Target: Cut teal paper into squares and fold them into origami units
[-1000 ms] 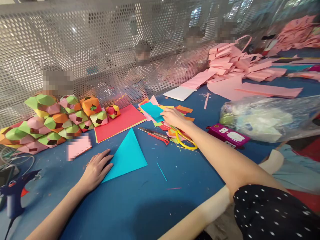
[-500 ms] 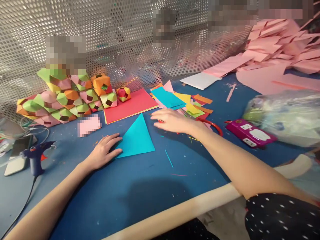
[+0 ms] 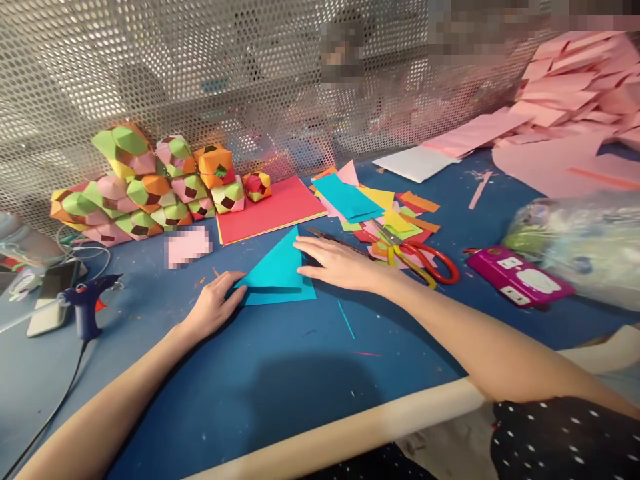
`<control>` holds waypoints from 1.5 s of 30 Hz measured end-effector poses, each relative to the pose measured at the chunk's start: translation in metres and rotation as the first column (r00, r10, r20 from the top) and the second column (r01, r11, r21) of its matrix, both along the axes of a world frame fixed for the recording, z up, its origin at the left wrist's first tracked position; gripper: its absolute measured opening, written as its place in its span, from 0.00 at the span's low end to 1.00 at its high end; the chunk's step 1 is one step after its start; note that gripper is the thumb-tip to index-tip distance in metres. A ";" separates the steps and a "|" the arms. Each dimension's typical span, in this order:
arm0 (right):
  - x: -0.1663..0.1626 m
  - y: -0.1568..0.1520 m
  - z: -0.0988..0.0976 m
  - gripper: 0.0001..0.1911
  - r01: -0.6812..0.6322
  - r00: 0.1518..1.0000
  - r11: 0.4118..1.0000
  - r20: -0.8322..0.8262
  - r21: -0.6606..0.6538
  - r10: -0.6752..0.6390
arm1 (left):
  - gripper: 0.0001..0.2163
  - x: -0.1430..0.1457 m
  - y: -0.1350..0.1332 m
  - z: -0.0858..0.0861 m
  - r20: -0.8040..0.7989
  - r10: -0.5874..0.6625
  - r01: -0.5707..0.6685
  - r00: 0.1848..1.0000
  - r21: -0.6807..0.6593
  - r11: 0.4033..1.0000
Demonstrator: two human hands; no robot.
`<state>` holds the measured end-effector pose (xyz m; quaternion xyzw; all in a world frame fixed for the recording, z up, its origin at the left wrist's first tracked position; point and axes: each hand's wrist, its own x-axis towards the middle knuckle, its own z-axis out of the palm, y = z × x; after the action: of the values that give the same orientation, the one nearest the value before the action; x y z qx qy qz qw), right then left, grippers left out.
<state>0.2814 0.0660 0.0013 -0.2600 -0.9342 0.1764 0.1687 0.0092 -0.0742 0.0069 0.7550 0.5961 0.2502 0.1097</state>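
Note:
A folded sheet of bright blue paper (image 3: pixel 273 273) lies on the table, roughly a triangle. Its upper layer is raised a little from the lower one along the near edge, leaving a dark gap. At the left corner, my left hand (image 3: pixel 219 301) has its thumb and fingers closed on the paper. From the right, my right hand (image 3: pixel 340 265) reaches in with fingers stretched and apart, the fingertips against the paper's right edge. Just beyond that hand are dark-tipped scissors or pliers (image 3: pixel 320 235), partly hidden, and scissors with red handles (image 3: pixel 437 263).
Folded paper balls (image 3: pixel 150 193) are stacked at the back left. A glue gun (image 3: pixel 87 307) and phone (image 3: pixel 50 307) lie at left. Red paper sheets (image 3: pixel 270 213), coloured scraps (image 3: pixel 413 220), a purple power strip (image 3: pixel 520 277) and a pink paper pile (image 3: pixel 580 87) occupy the back and right.
My right hand has come down to the blue paper's right edge. The paper's top layer is now lifted along the near side. My left hand has curled closer round the left corner.

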 end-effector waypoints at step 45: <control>-0.016 -0.013 0.016 0.16 -0.311 0.736 0.529 -0.552 -0.790 -0.392 | 0.18 0.013 0.007 0.027 0.918 0.311 -0.158 0.245 -0.279 0.947</control>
<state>0.2652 0.0526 0.0177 -0.2484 -0.5899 0.6833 0.3514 0.0221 -0.0677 0.0343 0.3486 0.5321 0.6248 0.4527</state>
